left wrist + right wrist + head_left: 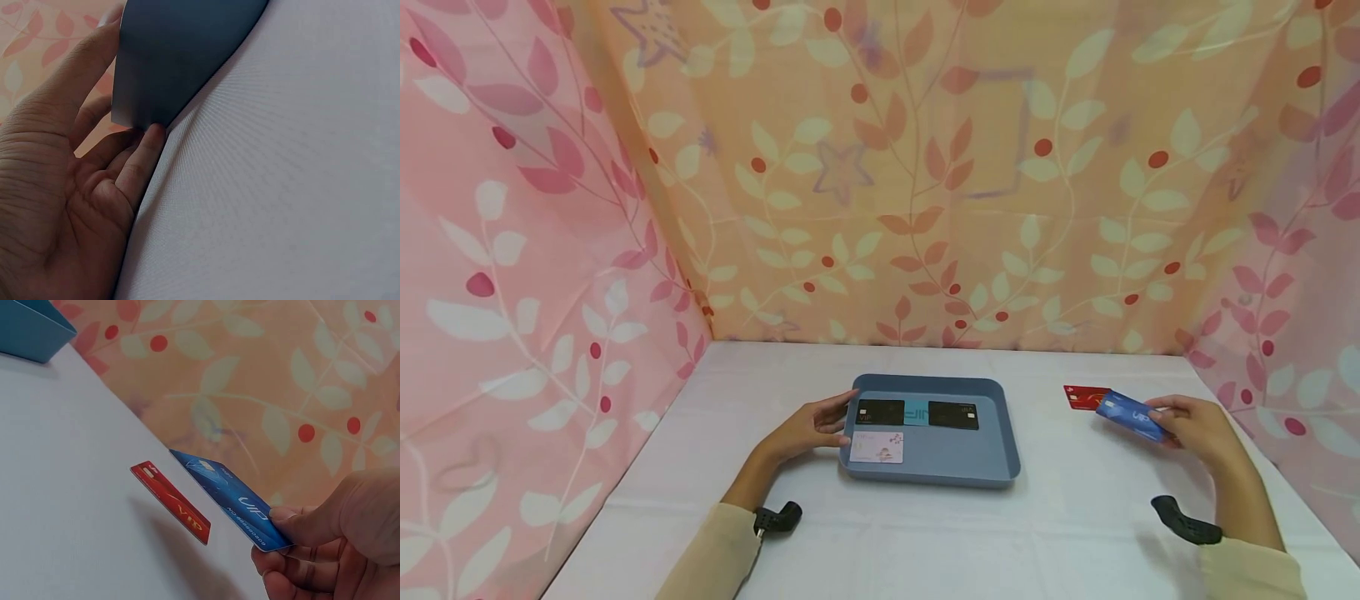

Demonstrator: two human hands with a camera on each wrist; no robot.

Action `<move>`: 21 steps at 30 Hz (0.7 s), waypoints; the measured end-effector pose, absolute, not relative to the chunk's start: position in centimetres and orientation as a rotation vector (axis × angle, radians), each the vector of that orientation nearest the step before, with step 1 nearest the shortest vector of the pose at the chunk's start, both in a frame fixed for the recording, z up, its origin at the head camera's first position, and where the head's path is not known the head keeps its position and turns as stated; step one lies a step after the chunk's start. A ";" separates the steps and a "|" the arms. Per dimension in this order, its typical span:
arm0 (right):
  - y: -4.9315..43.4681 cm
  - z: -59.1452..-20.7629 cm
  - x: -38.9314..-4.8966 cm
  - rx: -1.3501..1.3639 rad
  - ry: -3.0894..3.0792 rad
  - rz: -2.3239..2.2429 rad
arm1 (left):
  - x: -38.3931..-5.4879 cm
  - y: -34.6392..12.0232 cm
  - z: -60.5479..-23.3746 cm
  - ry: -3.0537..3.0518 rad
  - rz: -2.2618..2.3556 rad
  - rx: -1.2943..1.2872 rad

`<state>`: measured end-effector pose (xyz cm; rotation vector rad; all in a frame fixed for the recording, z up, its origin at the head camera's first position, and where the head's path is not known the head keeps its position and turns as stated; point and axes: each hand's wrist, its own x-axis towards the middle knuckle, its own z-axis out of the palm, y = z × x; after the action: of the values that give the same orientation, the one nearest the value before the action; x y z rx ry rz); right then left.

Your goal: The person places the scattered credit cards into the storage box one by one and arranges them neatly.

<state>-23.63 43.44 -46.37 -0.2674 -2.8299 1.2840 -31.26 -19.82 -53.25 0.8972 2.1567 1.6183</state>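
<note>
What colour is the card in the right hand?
The card is blue, clearest in the right wrist view.

White surface point(970, 542), faintly creased. Behind its far edge, orange-yellow backdrop point(820, 258): climbing stems, cream and salmon leaves, red dots, faint purple star outlines, angular purple line right of centre. Left curtain point(542, 317) pink, with white and deeper-pink leaves, dark pink dots. Right curtain point(1311, 325) also pink, similar leafy print, lower part running down along surface's right edge.
</note>
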 end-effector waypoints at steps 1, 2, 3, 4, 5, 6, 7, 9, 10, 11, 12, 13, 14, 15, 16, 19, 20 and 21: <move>43.2 -46.3 -23.7 -0.254 -2.826 1.286 | -31.2 -19.8 -53.3 2.156 1.617 0.898; 43.0 -46.2 -23.7 -0.243 -2.826 1.288 | -31.2 -19.8 -53.3 2.156 1.617 0.898; 42.8 -46.1 -23.7 -0.235 -2.825 1.288 | -31.2 -19.8 -53.3 2.156 1.616 0.899; 42.7 -46.0 -23.8 -0.226 -2.825 1.287 | -31.3 -19.8 -53.3 2.156 1.617 0.898; 42.5 -45.8 -23.8 -0.216 -2.825 1.285 | -31.3 -19.8 -53.2 2.154 1.617 0.899; 42.3 -45.6 -23.8 -0.207 -2.826 1.284 | -31.3 -19.8 -53.2 2.155 1.617 0.900; 42.1 -45.5 -23.8 -0.198 -2.826 1.275 | -31.3 -19.8 -53.2 2.156 1.618 0.900; 41.7 -45.1 -23.8 -0.187 -2.824 1.257 | -31.3 -19.8 -53.1 2.163 1.614 0.904; 41.5 -44.9 -23.8 -0.181 -2.823 1.249 | -31.3 -19.8 -53.1 2.165 1.614 0.904; 41.2 -44.7 -23.8 -0.175 -2.819 1.245 | -31.3 -19.8 -53.1 2.167 1.613 0.906; 40.9 -44.5 -23.8 -0.170 -2.816 1.239 | -31.3 -19.8 -53.1 2.164 1.616 0.904; 40.7 -44.4 -23.8 -0.166 -2.812 1.236 | -31.3 -19.8 -53.1 2.162 1.617 0.902; 40.4 -44.2 -23.8 -0.159 -2.808 1.235 | -31.3 -19.8 -53.1 2.158 1.619 0.901; 40.1 -44.0 -23.8 -0.150 -2.806 1.239 | -31.3 -19.8 -53.1 2.154 1.622 0.899; 39.8 -43.9 -23.8 -0.143 -2.805 1.243 | -31.2 -19.9 -53.1 2.149 1.624 0.896; 38.9 -43.6 -23.8 -0.111 -2.807 1.240 | -31.2 -19.9 -53.1 2.147 1.622 0.893; 38.6 -43.5 -23.9 -0.102 -2.807 1.242 | -31.2 -19.9 -53.2 2.149 1.621 0.894; 38.3 -43.5 -23.9 -0.092 -2.810 1.241 | -31.3 -19.9 -53.2 2.152 1.619 0.894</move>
<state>-23.91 38.30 -43.51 -0.0918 -2.8100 1.2406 -31.26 -19.86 -53.21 0.8945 2.1525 1.6191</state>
